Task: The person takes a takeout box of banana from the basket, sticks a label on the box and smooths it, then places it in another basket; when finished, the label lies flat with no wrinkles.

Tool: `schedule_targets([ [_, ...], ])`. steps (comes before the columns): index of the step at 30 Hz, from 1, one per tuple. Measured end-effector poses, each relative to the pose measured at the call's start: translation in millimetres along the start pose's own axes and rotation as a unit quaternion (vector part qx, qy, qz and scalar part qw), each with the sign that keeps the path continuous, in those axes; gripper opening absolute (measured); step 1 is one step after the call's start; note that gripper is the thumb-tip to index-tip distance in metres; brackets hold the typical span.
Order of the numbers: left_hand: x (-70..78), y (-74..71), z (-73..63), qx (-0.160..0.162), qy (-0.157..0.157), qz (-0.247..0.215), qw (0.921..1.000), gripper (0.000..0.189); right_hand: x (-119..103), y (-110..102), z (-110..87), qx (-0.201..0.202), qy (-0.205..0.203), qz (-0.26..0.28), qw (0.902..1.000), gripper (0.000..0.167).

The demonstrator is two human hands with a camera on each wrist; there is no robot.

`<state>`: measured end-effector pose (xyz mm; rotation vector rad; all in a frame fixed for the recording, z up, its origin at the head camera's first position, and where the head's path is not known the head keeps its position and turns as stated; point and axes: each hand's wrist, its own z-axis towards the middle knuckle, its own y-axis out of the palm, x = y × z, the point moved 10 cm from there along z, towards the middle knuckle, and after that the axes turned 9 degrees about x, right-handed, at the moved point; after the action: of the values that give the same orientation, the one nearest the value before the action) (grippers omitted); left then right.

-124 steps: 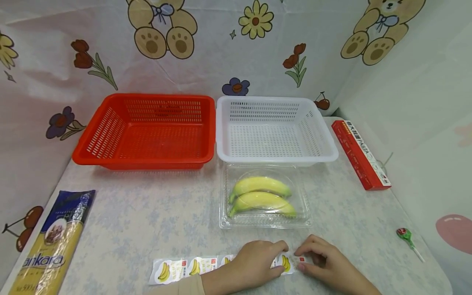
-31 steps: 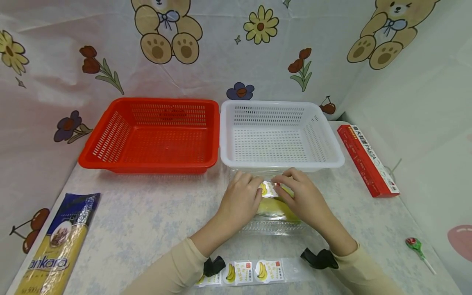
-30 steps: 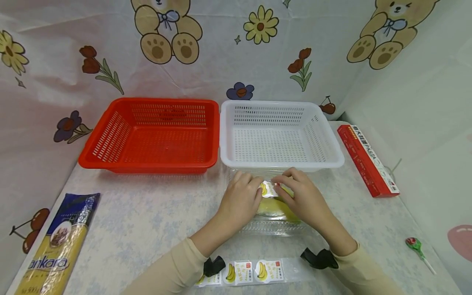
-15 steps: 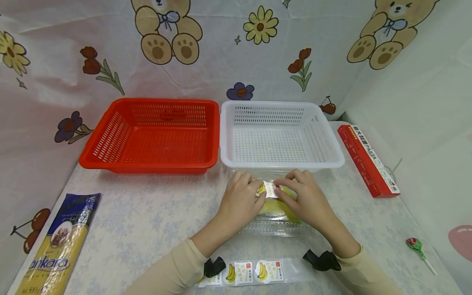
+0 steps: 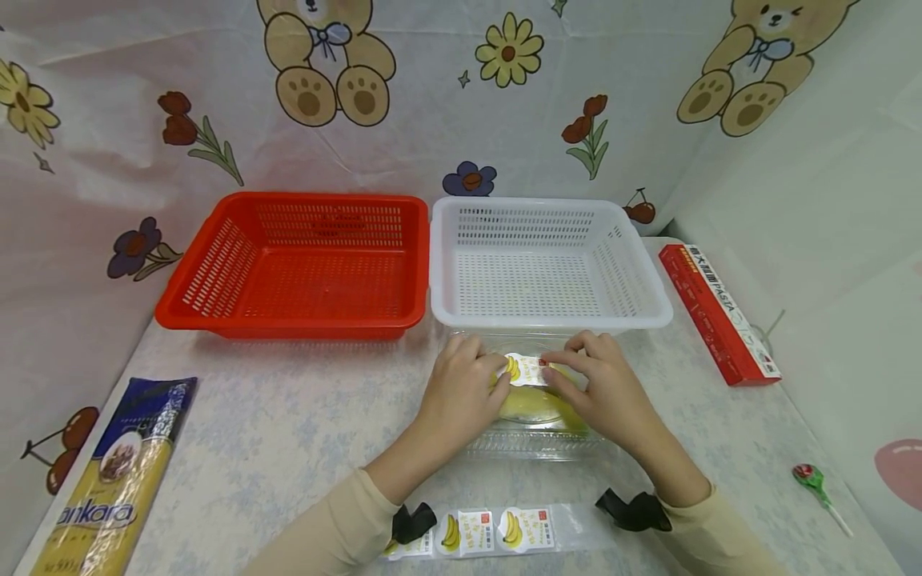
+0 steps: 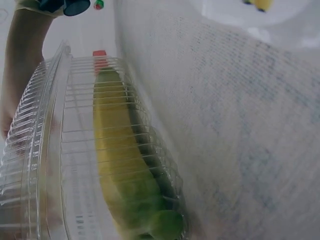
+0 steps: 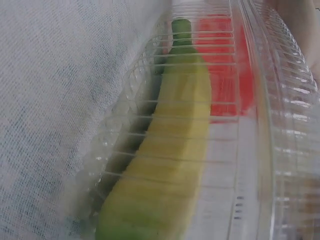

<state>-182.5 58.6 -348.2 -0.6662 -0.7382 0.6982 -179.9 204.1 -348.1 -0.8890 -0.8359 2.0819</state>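
Note:
A clear plastic clamshell box [image 5: 533,446] with two bananas [image 5: 529,405] inside lies in front of the white basket. On its lid is a white banana label [image 5: 531,371], printed with a banana picture and a red mark. My left hand [image 5: 461,388] touches the label's left edge, with thumb and index fingertips apart. At the right edge, my right hand [image 5: 601,388] rests its thumb and index fingertips beside the red mark. Both wrist views look through the ribbed box side at a banana [image 6: 120,150]; the fingertips are out of sight there.
Nearer me lies a strip of banana labels [image 5: 475,532], partly under my left wrist. Behind stand a red basket [image 5: 310,324] and a white basket [image 5: 551,322]. A pasta bag [image 5: 108,488] lies left; a red pasta box [image 5: 713,316] and a lollipop [image 5: 810,480] lie right.
From the label strip near the front edge, both hands have moved up to the box lid with one label. In the last half second they have drawn slightly apart, uncovering more of it.

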Motion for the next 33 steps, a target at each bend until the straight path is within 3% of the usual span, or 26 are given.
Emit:
schedule_targets([
  [14,-5.4,-1.2,-1.0,-0.007,-0.019,0.000,0.9998,0.010,0.0,-0.8,-1.9,0.000,0.004,0.001,1.0000,0.019],
  [23,-1.1,-0.9,0.1,-0.004,-0.010,-0.002,0.9999,0.008,-0.7,-0.2,-3.9,0.006,-0.004,0.008,0.9999,0.024],
  [33,-1.5,-6.3,-0.2,0.006,-0.009,0.001,0.9999,0.008,1.7,-4.5,-4.8,0.014,0.004,0.023,0.9996,0.018],
])
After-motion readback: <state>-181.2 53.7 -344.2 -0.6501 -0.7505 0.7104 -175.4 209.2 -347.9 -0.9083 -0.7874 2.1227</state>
